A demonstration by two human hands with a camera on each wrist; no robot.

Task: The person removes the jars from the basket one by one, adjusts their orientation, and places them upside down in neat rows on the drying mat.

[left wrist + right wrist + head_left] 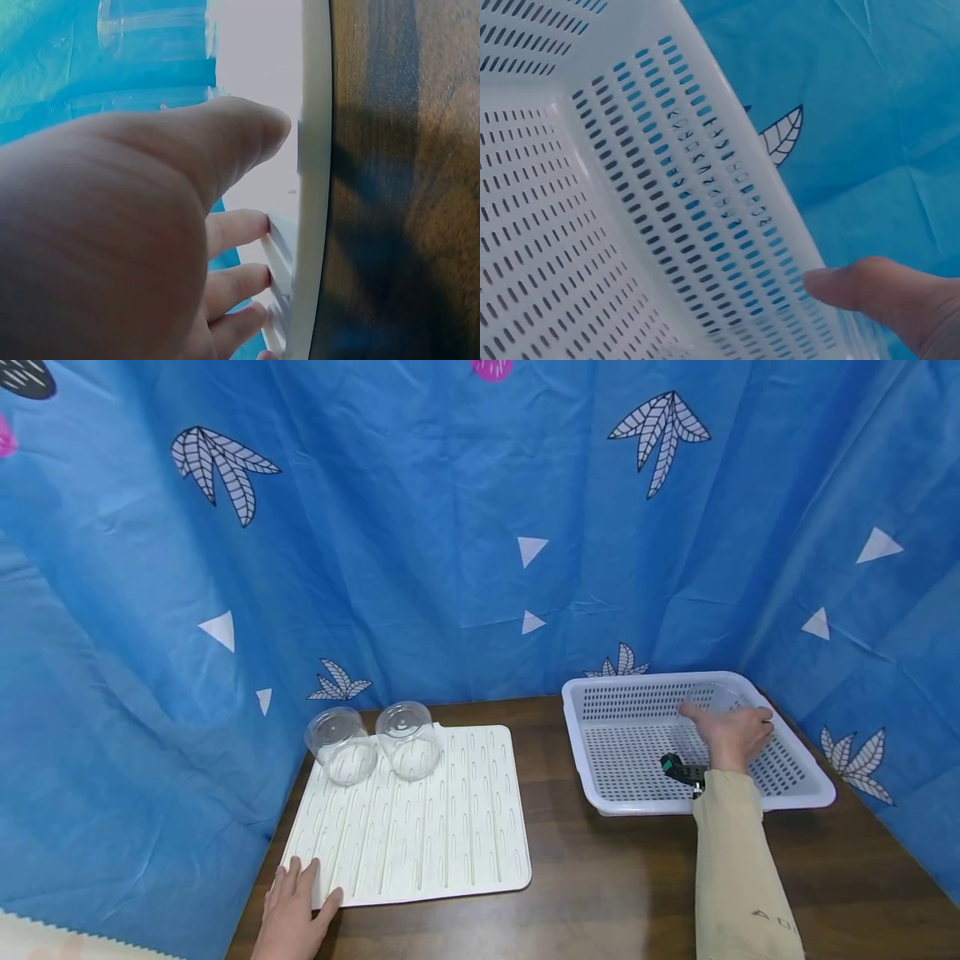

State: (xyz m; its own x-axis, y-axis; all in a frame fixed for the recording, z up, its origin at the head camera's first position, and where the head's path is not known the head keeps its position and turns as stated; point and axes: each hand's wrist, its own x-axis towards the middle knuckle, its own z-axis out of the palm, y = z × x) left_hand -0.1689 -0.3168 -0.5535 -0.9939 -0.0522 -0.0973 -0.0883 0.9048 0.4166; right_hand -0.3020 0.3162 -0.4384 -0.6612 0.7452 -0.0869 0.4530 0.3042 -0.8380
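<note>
At the basket, my right hand [729, 737] grips a clear cup [712, 700], thumb on its left and fingers on its right. In the right wrist view only the thumb [862, 289] and a faint part of the cup show. My left hand [288, 914] rests on the near left corner of a white ridged draining mat [480, 827], fingers spread and fairly straight. Two more clear cups, one on the left [337, 743] and one beside it [408, 742], stand on the mat's far left part, seemingly upside down.
The white perforated basket [592, 781] stands on the right of the brown wooden table [562, 893]. Blue patterned curtain [450, 568] hangs behind and at both sides. A small black device [682, 770] sits at the right wrist.
</note>
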